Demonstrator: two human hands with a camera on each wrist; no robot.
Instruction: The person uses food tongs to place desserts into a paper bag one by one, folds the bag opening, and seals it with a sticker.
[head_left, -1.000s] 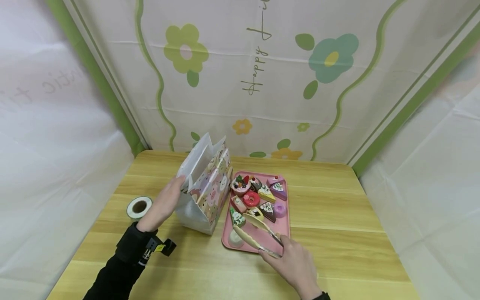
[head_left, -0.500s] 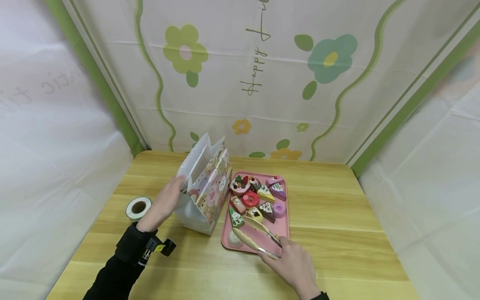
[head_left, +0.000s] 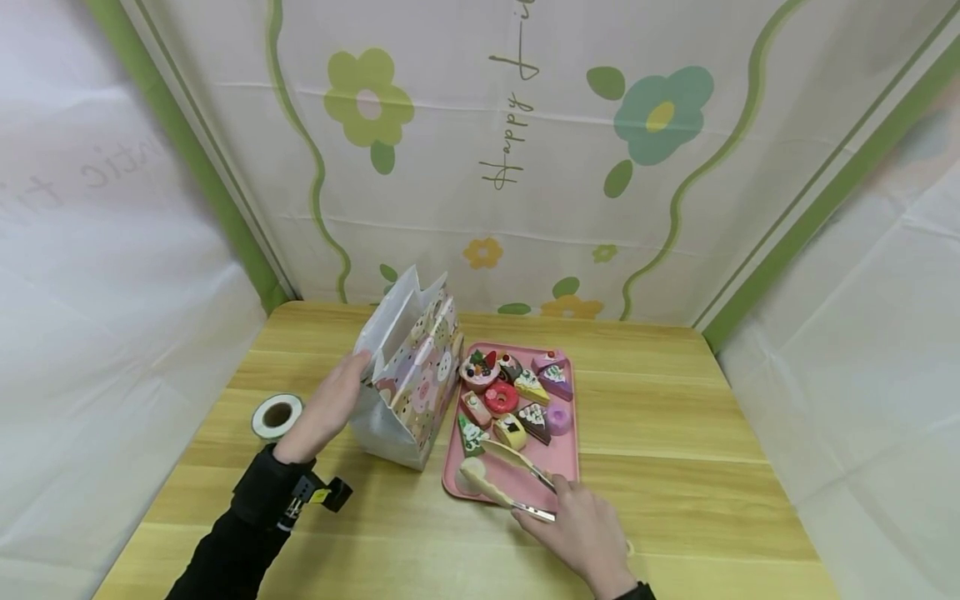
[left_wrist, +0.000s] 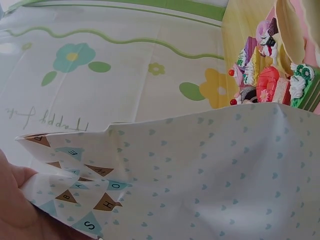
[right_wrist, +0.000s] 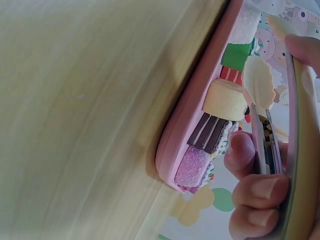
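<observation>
The right hand [head_left: 581, 532] holds tongs [head_left: 507, 455], spread wide by the white cake [right_wrist: 244, 27] on the pink tray [head_left: 558, 458], maybe to grab it; next needs squeezing; left hand [head_left: 332, 404] touches the bag [head_left: 420, 392], grip unclear

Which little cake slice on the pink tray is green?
The green cake wedge near the left edge of the pink tray in the head view; no other slice has green sides.
</observation>
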